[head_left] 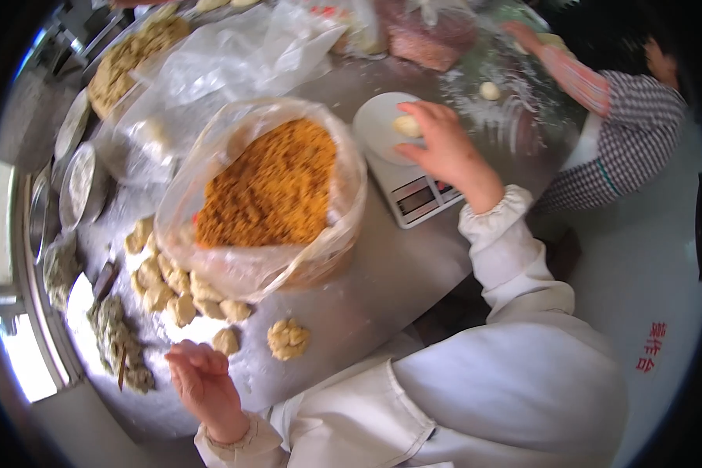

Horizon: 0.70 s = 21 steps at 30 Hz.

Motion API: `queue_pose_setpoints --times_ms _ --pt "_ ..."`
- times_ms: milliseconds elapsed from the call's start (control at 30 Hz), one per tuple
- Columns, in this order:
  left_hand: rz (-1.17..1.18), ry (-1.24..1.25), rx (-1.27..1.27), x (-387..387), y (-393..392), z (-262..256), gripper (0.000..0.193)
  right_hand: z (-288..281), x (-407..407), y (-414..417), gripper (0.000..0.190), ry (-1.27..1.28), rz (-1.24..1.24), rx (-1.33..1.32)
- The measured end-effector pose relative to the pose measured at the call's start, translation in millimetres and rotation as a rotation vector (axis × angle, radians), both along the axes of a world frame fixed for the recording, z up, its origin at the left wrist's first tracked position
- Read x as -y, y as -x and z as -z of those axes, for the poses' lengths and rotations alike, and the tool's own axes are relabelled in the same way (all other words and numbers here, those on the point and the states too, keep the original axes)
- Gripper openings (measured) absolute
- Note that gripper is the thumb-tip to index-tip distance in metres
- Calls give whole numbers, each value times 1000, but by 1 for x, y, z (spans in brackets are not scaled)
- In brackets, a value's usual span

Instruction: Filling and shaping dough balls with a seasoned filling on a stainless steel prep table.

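Observation:
A white digital kitchen scale point(386, 143) stands on the metal table, with a small pale dough piece point(408, 126) on its round plate. Over the plate is my right hand point(444, 143), thumb and fingers spread around the dough; whether they touch it is unclear. My left hand point(202, 380) hovers at the near edge of the table, fingers curled, beside a single dough lump point(226, 341). A knobbly dough ball point(289, 339) lies to its right. Between the hands stands a plastic-lined tub point(351, 193) of crumbly orange-brown filling point(269, 187).
Several dough lumps point(178, 281) lie left of the tub. Metal bowls point(82, 187) and greenish-grey dough point(117, 339) are farther left. Clear plastic sheeting point(234, 52) and a large dough mass point(134, 58) lie behind. A co-worker point(637, 123) works at the floured right end, near a dough ball point(489, 90).

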<state>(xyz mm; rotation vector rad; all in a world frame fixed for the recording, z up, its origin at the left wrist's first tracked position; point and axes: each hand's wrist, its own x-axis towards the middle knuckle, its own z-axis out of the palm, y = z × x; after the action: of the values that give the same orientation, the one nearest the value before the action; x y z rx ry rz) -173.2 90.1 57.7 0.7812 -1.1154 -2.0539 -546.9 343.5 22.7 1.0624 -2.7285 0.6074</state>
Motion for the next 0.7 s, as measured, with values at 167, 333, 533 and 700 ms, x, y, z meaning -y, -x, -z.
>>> queue_pose_setpoints --times_ms 167,333,533,700 --pt "20 -3 112 -6 -12 4 9 1 -18 12 38 -35 31 -3" --pt "398 -83 209 -9 -34 13 21 -55 -28 -69 36 263 -79 641" --pt "686 -581 -1 -50 -26 15 49 -48 44 -211 54 261 -608 966" --pt "583 -660 -5 -40 -39 18 49 -19 72 -244 35 411 -710 580"
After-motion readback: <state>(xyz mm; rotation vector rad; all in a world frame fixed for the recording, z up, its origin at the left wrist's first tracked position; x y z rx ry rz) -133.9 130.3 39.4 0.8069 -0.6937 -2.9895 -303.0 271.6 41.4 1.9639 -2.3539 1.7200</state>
